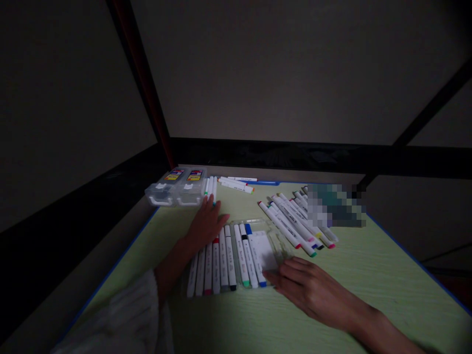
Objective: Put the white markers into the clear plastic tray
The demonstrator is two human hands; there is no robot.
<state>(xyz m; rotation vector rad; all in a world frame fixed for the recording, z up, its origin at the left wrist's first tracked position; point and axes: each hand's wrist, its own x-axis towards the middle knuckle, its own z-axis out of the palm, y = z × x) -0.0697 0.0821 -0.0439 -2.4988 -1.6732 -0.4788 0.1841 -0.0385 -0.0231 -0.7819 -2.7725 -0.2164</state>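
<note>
A clear plastic marker tray [254, 220] lies in front of me, with white markers [226, 260] side by side in its left part. Three more, one a blue-capped marker [254, 253], lie in the right part beside a bare white area. My left hand [206, 223] reaches over the tray's upper left, fingers apart, fingertips at the lower ends of several upright-lying white markers [211, 186]; I cannot tell whether it touches them. On the tray's lower right corner my right hand [309, 290] rests with fingers stretched out, fingertips near the blue-capped marker.
Two clear cases [188, 191] with white handles and colourful labels stand at the back left. Loose markers [236, 185] lie at the back, and a larger marker pile [295, 219] is to the right, beside a blurred-out patch. The green table [368, 295] has a blue edge.
</note>
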